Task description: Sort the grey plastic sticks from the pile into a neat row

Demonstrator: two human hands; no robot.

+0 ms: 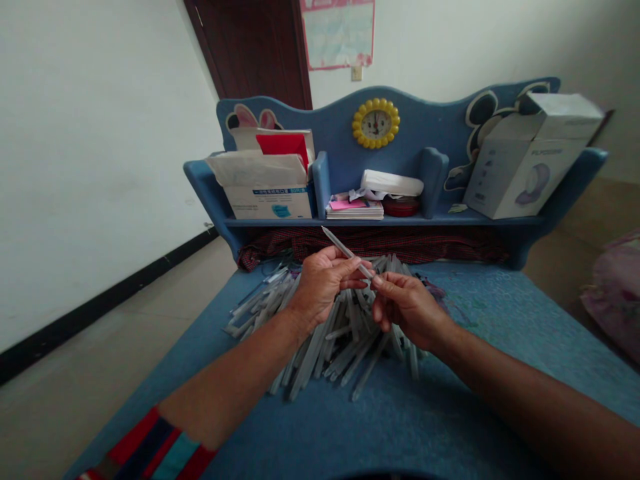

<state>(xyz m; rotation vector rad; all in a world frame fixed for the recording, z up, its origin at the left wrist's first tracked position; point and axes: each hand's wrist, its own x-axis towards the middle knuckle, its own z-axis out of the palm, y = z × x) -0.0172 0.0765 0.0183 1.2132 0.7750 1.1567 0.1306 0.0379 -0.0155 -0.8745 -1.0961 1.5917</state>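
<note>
Slim pen-like tube (344, 249), held by both hands

The left hand (325, 280) pinches it mid-length; the right hand (407, 303) grips its near end, both above the pile of similar tubes (313, 352). It looks light, stiff and smooth, so likely slippery; mid-length seems the surest hold. Beneath the pile lies the blue counter (280, 440).

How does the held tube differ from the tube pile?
The held tube is one piece; the tube pile has many. The held tube is raised in the left hand and right hand, while the tube pile lies on the blue table. Both look mostly pale.
</note>
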